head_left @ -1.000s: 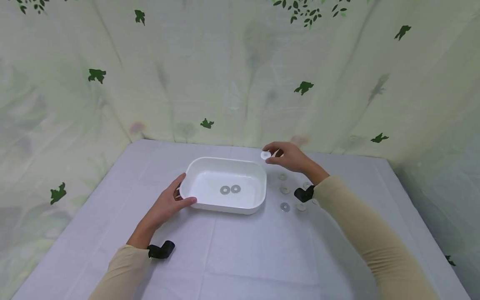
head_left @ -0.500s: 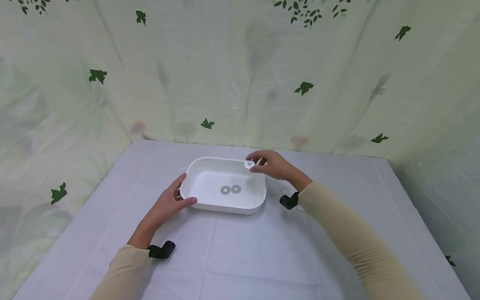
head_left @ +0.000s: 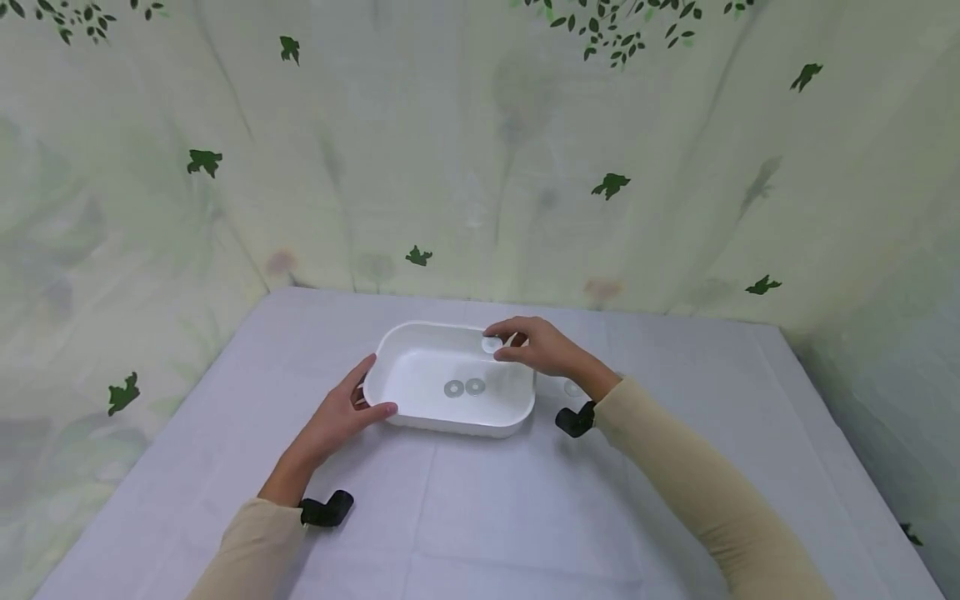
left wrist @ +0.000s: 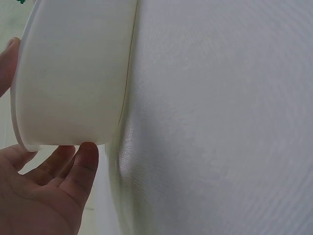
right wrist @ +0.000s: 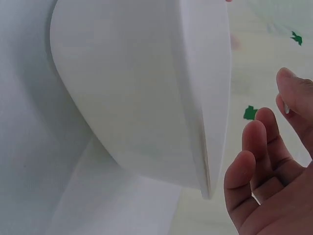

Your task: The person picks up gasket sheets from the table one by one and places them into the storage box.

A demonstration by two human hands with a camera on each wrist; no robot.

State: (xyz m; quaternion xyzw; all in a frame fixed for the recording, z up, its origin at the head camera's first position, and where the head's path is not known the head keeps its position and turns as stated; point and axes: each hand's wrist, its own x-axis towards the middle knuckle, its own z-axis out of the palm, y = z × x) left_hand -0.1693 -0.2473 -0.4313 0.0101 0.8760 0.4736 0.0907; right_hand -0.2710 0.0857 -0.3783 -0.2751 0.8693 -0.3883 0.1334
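Note:
A white oblong tub [head_left: 453, 423] stands on the table with two flat metal washers [head_left: 453, 389] lying side by side on its floor. My left hand [head_left: 341, 417] grips the tub's left end, the thumb on the near rim and the fingers at the end wall; the left wrist view shows the fingertips [left wrist: 88, 149] against that wall. Over the tub's far right corner, my right hand [head_left: 536, 343] pinches another washer [head_left: 491, 344] between thumb and forefinger. From the right wrist view only the thin edge of this washer [right wrist: 286, 108] shows, and the other fingers are loosely bent.
Right of the tub, one washer [head_left: 572, 388] lies partly covered by the right wrist; my forearm hides that patch of table. White cloth covers the table [head_left: 480, 517]. A pale curtain [head_left: 465, 167] with green leaf prints hangs along the back edge.
My right hand has carried its washer leftward from beyond the tub's right side to above its far right corner, sinking slightly lately. The left hand keeps its grip on the tub.

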